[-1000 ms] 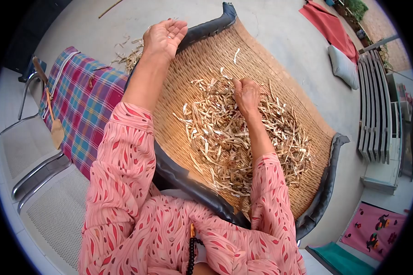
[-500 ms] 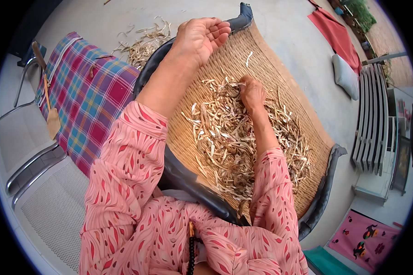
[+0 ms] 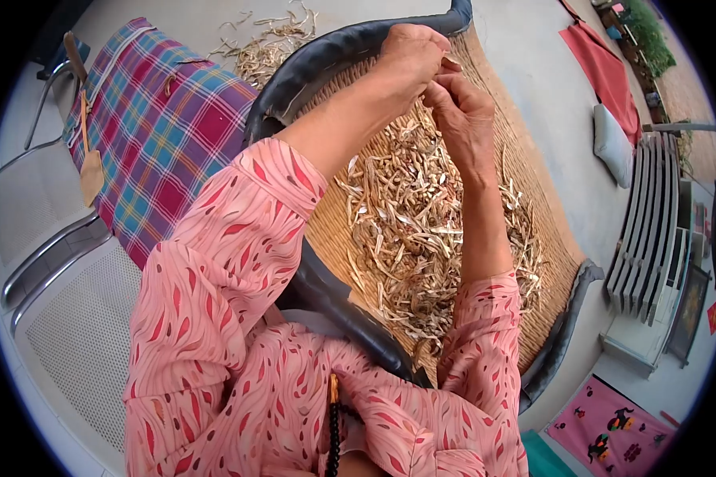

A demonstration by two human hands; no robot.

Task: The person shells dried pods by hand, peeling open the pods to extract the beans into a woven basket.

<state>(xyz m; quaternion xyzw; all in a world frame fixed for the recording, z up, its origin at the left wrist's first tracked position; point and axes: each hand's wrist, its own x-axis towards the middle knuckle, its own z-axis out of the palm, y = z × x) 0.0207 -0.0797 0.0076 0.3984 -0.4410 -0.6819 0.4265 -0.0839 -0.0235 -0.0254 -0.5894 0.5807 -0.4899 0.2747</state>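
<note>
My left hand (image 3: pixel 412 62) and my right hand (image 3: pixel 465 119) meet over the far part of a woven winnowing basket (image 3: pixel 330 254). Both are closed, fingertips pinched together around what looks like a dried bean pod, mostly hidden by the fingers. Beneath them lies a heap of dry, pale brown bean pods (image 3: pixel 410 230), many split or curled. A black padded rim (image 3: pixel 318 60) runs along the basket's edge.
More dry pods (image 3: pixel 274 49) lie on the floor beyond the basket. To the left are metal chairs (image 3: pixel 79 310), a plaid cloth (image 3: pixel 175 119) and a wooden spatula (image 3: pixel 91 179). A slatted rack (image 3: pixel 644 230), a cushion (image 3: pixel 612 143) and a red cloth (image 3: pixel 601 71) are on the right.
My right hand has risen from the pod heap to meet my left hand. My left hand has moved right, its fingers going from loosely curled to pinched.
</note>
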